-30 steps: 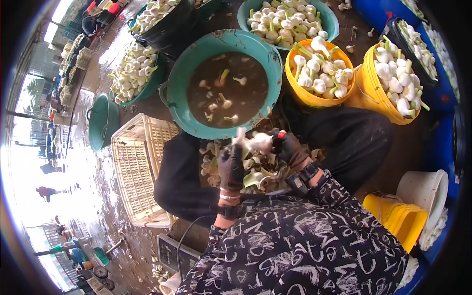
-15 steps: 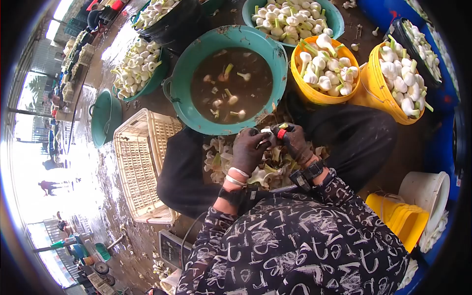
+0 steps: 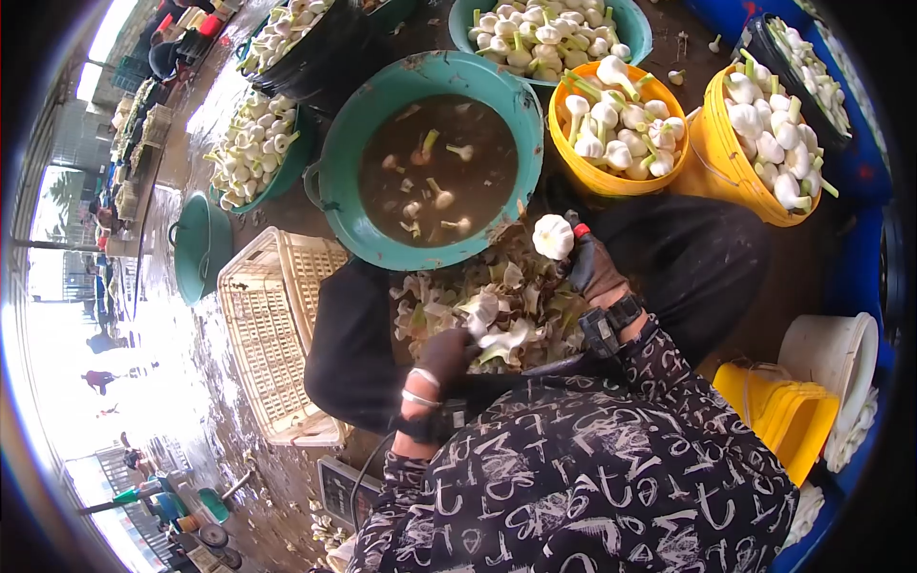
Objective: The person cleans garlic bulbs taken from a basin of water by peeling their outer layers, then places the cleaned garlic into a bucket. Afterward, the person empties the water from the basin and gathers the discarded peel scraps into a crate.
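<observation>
My right hand (image 3: 599, 272), in a dark glove with something red at the thumb, is closed on a white garlic bulb (image 3: 553, 237). The bulb's round face points up, near the rim of the green tub (image 3: 334, 143). Lower and to the left, my gloved left hand (image 3: 449, 355) hovers over a heap of garlic peels (image 3: 516, 286) between my legs. Motion smears its fingers, so their hold is unclear. A pale skin (image 3: 482, 310) lies just beyond them. Several bulbs (image 3: 441, 194) float in the tub's brown water.
Two yellow buckets (image 3: 621, 181) of garlic stand at the upper right. Another green basin (image 3: 645, 43) of bulbs is at the top. A cream crate (image 3: 277, 334) tilts by my left leg. At right, a yellow container (image 3: 764, 420) leans near a white bucket (image 3: 831, 353).
My hands were together around the bulb and have parted. The left dropped down and left toward the peels; the right moved slightly up with the bulb, now fully visible.
</observation>
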{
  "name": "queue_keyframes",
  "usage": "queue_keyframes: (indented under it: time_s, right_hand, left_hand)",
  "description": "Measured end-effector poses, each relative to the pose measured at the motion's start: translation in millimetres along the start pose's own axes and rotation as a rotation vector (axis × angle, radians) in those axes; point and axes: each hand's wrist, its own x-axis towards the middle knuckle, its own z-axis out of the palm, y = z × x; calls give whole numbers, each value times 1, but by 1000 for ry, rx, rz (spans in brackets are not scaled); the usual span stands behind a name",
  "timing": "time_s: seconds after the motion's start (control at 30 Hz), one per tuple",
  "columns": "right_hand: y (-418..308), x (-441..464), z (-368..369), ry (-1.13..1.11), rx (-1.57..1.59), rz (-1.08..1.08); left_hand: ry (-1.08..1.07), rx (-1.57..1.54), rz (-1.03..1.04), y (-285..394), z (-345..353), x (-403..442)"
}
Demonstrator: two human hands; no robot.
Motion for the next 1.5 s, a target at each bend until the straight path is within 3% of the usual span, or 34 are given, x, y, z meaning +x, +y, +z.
queue_keyframes:
  time_s: [0.07, 0.1, 0.13, 0.17, 0.27, 0.3, 0.33, 0.4, 0.43, 0.5, 0.57, 0.6, 0.63, 0.67, 0.73, 0.8, 0.87, 0.9, 0.93, 1.0, 1.03, 1.07, 1.13, 1.17, 1.2, 1.27, 1.3, 1.37, 1.5]
  right_hand:
    - [2, 0, 9, -240, 153, 36]
    - [8, 2, 4, -329, 342, 158]
    - [16, 3, 5, -333, 340, 163]
    - [22, 4, 10, -298, -370, -403]
    - [50, 22, -32, -151, -1263, -1040]
    - [58, 25, -42, -114, -1250, -763]
    - [63, 27, -52, -89, -1286, -623]
    - [66, 23, -56, -65, -1296, -482]
    - [68, 23, -57, -53, -1264, -435]
    - [70, 27, -54, -35, -1133, -380]
    - [61, 26, -32, 337, -736, 29]
    - [46, 21, -12, 342, -739, 27]
    - [23, 16, 13, 185, -252, 63]
    - [-4, 13, 38, 21, 232, 91]
    - [-64, 6, 78, -232, 482, -47]
    - [-97, -5, 113, -236, 359, -198]
    - [-86, 4, 106, -115, 156, -227]
    - [-66, 12, 91, -23, -2, -200]
    - [-50, 18, 79, 70, -157, -167]
    - [-31, 24, 70, 140, -185, -33]
    - [-20, 26, 65, 206, -206, 93]
    - [-9, 33, 56, 210, -196, 96]
    - [10, 51, 35, 340, -545, -108]
    - [15, 56, 26, 343, -564, -131]
    - [21, 58, 23, 344, -558, -128]
    - [30, 60, 29, 256, -691, -274]
    - [15, 40, 65, 285, -825, -173]
    - [17, 27, 71, 213, -751, -206]
    - [16, 12, 69, 75, -824, -271]
  left_hand:
    - [-10, -28, -131, -15, 7, 4]
    - [159, -118, -138, -12, 5, 7]
    - [328, -210, -145, -8, 4, 10]
    - [402, -417, -142, 9, -4, 11]
    - [344, -601, -130, 18, -2, 38]
    - [360, -723, -94, 19, -1, 47]
    - [365, -725, -93, 12, -1, 60]
    - [556, -367, -83, -4, -3, 91]
    - [559, -369, -81, -11, -8, 106]
    - [574, -245, -267, -21, -25, 135]
    - [500, -182, -303, -31, -40, 163]
    - [421, -112, -342, -36, -46, 179]
    - [255, -138, -423, -40, -53, 197]
    - [255, -140, -417, -52, -49, 216]
    - [356, -155, -333, -107, -9, 283]
    - [454, -169, -279, -168, 41, 356]
    - [121, -30, -261, -167, 47, 377]
    - [287, 278, -272, -113, 13, 322]
    - [282, 272, -272, -92, -4, 311]
    - [-42, 10, -166, -81, -19, 314]
    - [-57, -96, -213, -82, -17, 317]
    - [-65, -88, -216, -81, -17, 312]
    - [-110, -386, 5, -63, -32, 291]
    - [78, -616, 196, -46, -37, 256]
    - [75, -613, 192, -24, -47, 225]
    - [142, -564, 84, 15, -62, 173]
    - [147, -562, 81, 23, -58, 158]
    - [400, -276, 224, 35, -46, 133]
    - [585, -279, 354, 37, -35, 109]
